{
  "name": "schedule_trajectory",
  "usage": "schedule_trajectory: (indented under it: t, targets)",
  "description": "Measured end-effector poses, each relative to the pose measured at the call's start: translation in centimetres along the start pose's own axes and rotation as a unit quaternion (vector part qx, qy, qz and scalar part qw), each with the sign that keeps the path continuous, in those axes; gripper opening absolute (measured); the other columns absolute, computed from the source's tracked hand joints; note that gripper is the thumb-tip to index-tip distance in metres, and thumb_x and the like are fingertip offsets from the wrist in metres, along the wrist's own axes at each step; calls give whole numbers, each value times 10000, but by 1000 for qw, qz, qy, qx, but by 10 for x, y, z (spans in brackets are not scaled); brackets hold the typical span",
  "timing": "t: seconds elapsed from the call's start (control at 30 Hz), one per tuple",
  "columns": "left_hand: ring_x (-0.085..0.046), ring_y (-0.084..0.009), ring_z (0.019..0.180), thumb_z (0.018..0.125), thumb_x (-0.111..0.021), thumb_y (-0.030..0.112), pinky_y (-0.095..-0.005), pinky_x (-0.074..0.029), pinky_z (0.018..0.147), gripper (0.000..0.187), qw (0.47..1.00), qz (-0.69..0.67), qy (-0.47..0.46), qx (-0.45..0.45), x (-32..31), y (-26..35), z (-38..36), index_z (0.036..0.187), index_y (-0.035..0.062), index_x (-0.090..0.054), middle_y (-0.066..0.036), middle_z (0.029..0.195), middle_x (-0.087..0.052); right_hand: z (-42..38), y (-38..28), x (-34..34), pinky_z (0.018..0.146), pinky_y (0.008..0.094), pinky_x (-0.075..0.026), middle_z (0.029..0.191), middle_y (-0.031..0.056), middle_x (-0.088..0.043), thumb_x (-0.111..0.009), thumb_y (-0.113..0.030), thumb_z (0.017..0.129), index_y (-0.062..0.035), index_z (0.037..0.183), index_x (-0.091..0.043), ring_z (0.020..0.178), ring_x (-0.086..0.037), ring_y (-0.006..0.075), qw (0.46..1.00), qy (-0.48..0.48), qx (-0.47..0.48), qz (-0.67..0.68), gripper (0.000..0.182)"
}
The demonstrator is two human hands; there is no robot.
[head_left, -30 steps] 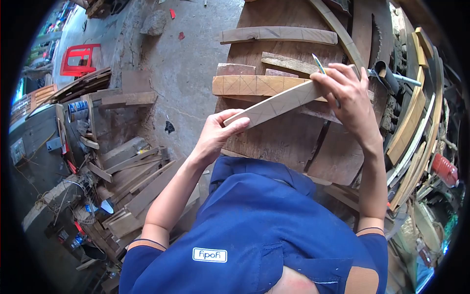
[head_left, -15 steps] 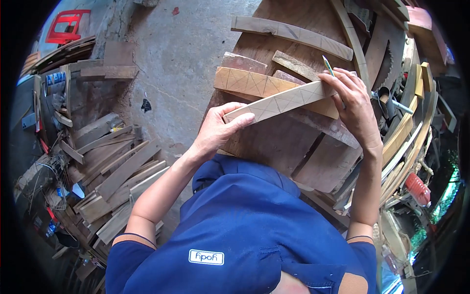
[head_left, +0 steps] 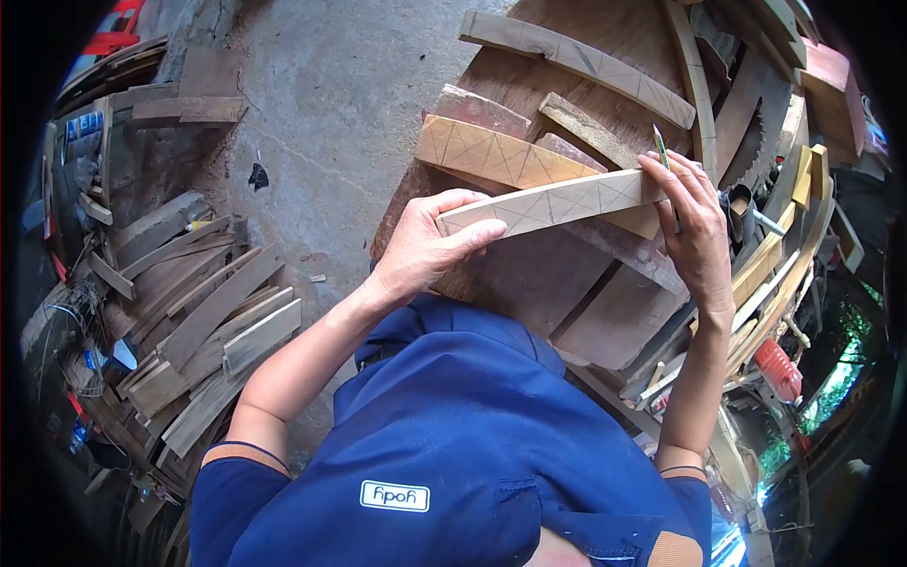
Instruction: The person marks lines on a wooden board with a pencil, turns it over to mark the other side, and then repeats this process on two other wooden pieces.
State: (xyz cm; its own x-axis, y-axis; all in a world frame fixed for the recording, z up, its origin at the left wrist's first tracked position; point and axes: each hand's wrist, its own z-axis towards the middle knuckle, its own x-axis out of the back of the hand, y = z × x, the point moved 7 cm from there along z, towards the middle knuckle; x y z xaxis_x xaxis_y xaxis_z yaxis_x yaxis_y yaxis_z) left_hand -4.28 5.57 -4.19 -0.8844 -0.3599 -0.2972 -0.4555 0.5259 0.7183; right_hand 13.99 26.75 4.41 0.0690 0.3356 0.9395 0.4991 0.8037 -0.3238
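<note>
A pale wooden strip (head_left: 557,201) marked with crossing pencil lines is held up between both hands. My left hand (head_left: 436,242) pinches its left end, thumb on the marked face. My right hand (head_left: 688,203) grips the right end and also holds a pencil (head_left: 660,148), its tip pointing up. Behind the strip, a yellowish curved piece (head_left: 496,154) with similar marks lies on the wooden work surface (head_left: 529,283). Farther back rests another marked curved piece (head_left: 581,64), with a rough short block (head_left: 588,129) nearer to me.
Wood offcuts (head_left: 217,312) are piled on the floor at the left. At the right are stacked curved strips (head_left: 756,274), a toothed saw blade (head_left: 753,151), a hammer-like tool (head_left: 767,222) and a red plastic item (head_left: 778,370). Concrete floor (head_left: 321,104) shows at the upper left.
The held strip now lies closer to level, its right end lower. The pencil in my right hand leans differently. The whole view has shifted slightly.
</note>
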Motion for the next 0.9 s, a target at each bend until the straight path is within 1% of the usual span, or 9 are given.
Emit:
schedule_trajectory:
  t: [0.17, 0.2, 0.27, 0.4, 0.47, 0.6, 0.7, 0.77, 0.9]
  targets:
    - [-606, -31, 747, 943, -792, 228, -191, -446, 605, 340, 1000, -8, 9, -15, 0, 0, 2, 1211, 36, -708, 9, 861, -691, 2, 1, 1, 1163, 473, -419, 1334, 87, -666, -679, 74, 825, -153, 1383, -639, 1333, -568, 302, 1000, -5, -4, -10, 603]
    - [-606, -31, 747, 943, -792, 228, -191, -446, 605, 340, 1000, -9, 9, -14, 0, 1, 2, 1211, 36, -708, 9, 861, -691, 3, 0, 3, 1163, 473, -419, 1334, 87, -666, -679, 74, 825, -153, 1383, -639, 1333, -568, 302, 1000, -6, -4, -10, 603]
    - [-596, -32, 744, 940, -795, 234, -193, -438, 606, 347, 1000, -9, 13, -7, 0, 3, 2, 1210, 34, -711, 13, 861, -684, 7, -2, 5, 1142, 461, -461, 1374, 95, -660, -685, 85, 852, -127, 1367, -654, 1335, -571, 316, 1000, -13, -3, -14, 558]
    - [-576, -35, 713, 940, -796, 237, -199, -431, 595, 349, 999, -17, 14, -28, -1, 3, 3, 1206, 25, -715, 17, 849, -676, 9, 0, 4, 1146, 462, -460, 1374, 93, -659, -684, 82, 851, -126, 1367, -652, 1337, -569, 317, 1000, -18, 2, -12, 558]
    - [-609, -48, 792, 956, -789, 234, -222, -504, 699, 322, 1000, -12, 5, -14, -1, 3, 3, 1177, 5, -739, -14, 957, -734, 10, 0, 4, 1149, 459, -458, 1375, 94, -659, -679, 82, 850, -126, 1369, -650, 1341, -566, 318, 1000, -20, 5, -17, 559]
    - [-607, -45, 798, 965, -774, 226, -217, -496, 701, 298, 1000, 7, -9, -12, -1, 2, 5, 1153, -4, -746, -17, 949, -736, 13, -3, 7, 1155, 461, -453, 1377, 94, -658, -673, 85, 848, -131, 1371, -650, 1345, -563, 320, 1000, -19, 7, -24, 567]
    - [-622, -50, 834, 977, -754, 212, -224, -505, 730, 283, 999, 26, -8, -33, -1, 5, 6, 1149, -12, -746, -22, 956, -740, 13, -2, 5, 1160, 466, -447, 1378, 97, -656, -666, 91, 843, -137, 1371, -650, 1346, -562, 322, 1000, -19, 7, -14, 575]
    - [-643, -67, 886, 983, -741, 204, -240, -518, 775, 281, 998, 47, -13, -44, -1, 6, 6, 1156, -17, -742, -32, 968, -746, 14, -2, 4, 1166, 469, -441, 1377, 100, -655, -665, 87, 845, -134, 1370, -650, 1348, -560, 324, 1000, -21, 10, -6, 570]
    - [-661, -85, 930, 983, -739, 210, -258, -530, 823, 286, 998, 48, -15, -49, -2, 4, 7, 1157, -17, -741, -44, 984, -754, 16, -1, 4, 1169, 468, -439, 1380, 98, -654, -666, 87, 846, -131, 1369, -650, 1351, -558, 324, 1000, -23, 14, -14, 567]
